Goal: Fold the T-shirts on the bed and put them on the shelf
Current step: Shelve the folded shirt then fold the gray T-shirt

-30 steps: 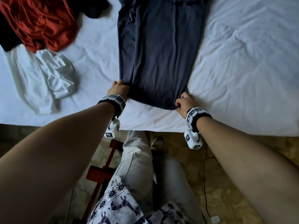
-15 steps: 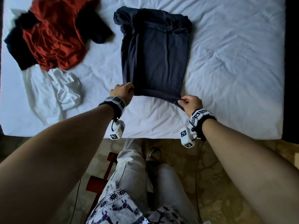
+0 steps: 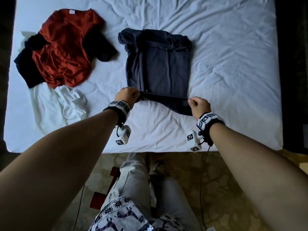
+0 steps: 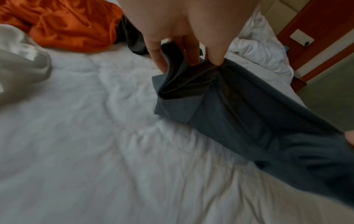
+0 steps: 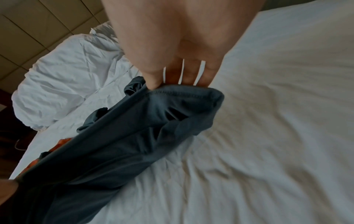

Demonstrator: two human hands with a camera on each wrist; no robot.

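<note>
Both hands, left hand (image 3: 127, 95) and right hand (image 3: 198, 105), pinch the grey T-shirt (image 3: 160, 64) hem at frame centre; uneven lifting could skew the fold.

Grey T-shirt (image 3: 160, 64): matt, soft knit cloth, stitched hem. Bed sheet (image 3: 225, 64): white, creased, probably cotton.

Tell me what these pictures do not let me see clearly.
- The shelf: in no view.
- Black shirt, head view: mostly under the red shirt; its shape is unclear.
- White shirt, head view: crumpled, and hard to tell from the sheet.
- Left hand grip on the grey shirt: left wrist view is blurred.
- Right hand fingertips: behind the hem in the right wrist view.
</note>
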